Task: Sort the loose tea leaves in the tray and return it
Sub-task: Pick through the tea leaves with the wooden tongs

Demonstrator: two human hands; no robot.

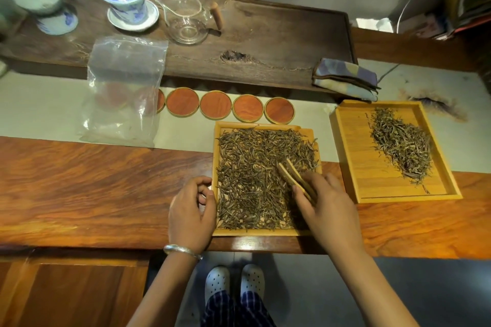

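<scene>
On a wooden table, left hand with fingers loosely curled, holding nothing, touching the near tray's left edge, tea leaves spread across it, right hand gripping bamboo tongs over the leaves, second tray with a smaller pile just right.

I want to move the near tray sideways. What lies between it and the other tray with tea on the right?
In the head view, only bare surface: a strip of wooden table and pale runner separates the near tray from the right tray.
</scene>
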